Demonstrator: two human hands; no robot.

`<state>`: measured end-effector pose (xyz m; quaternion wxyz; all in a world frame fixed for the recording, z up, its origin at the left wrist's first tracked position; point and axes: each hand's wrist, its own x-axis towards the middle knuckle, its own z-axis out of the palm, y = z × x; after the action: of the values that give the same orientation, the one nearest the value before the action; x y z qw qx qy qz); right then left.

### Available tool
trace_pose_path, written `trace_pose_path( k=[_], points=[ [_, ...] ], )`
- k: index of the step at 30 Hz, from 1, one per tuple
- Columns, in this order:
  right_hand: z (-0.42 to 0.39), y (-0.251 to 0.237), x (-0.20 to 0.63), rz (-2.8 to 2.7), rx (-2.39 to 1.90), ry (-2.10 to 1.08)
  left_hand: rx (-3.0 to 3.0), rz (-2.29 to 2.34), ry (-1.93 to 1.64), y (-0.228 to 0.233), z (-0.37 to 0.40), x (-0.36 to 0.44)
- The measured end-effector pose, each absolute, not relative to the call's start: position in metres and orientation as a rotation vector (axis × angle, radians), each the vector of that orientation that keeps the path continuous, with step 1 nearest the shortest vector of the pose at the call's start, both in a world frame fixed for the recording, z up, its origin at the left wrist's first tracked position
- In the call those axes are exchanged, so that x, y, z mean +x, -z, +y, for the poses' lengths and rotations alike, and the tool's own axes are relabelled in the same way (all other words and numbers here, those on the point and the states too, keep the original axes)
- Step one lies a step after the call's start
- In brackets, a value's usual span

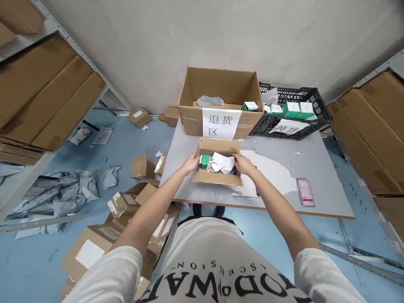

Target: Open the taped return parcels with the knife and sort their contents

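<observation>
An open cardboard box (217,178) sits near the front of the table with its flaps folded out. My left hand (190,164) is closed on its left side, and my right hand (244,163) grips the right side, fingers near the rim. Inside the box lie a green-and-white small carton (205,161) and a crumpled white paper (223,163). More packing lies beneath the paper, but I cannot make it out.
Behind stand a large cardboard box (191,123) with a Chinese-lettered sign and a black crate (321,110) holding green-and-white cartons. A pink phone-like object (305,192) lies on the table (331,185) at right. Opened boxes (94,248) crowd the floor at left; shelves flank both sides.
</observation>
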<state>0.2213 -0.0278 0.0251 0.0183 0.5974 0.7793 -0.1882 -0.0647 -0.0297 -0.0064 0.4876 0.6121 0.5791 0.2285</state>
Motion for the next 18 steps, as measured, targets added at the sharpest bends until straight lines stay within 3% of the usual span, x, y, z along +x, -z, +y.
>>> trace_pose_path(
  k=[5,10,13,18],
  points=[
    [-0.04,-0.003,0.28,2.462,2.154,0.847,1.416,1.711,-0.706,0.006,-0.044,-0.094],
    [-0.061,0.031,0.278,2.287,2.328,0.577,2.122,1.771,-0.382,0.005,-0.054,-0.083],
    [-0.064,0.043,0.269,2.246,2.27,0.471,2.107,1.743,-0.205,0.008,-0.055,-0.071],
    [-0.063,0.055,0.263,2.241,2.247,0.834,1.975,1.572,-0.162,0.018,-0.056,-0.075]
  ],
)
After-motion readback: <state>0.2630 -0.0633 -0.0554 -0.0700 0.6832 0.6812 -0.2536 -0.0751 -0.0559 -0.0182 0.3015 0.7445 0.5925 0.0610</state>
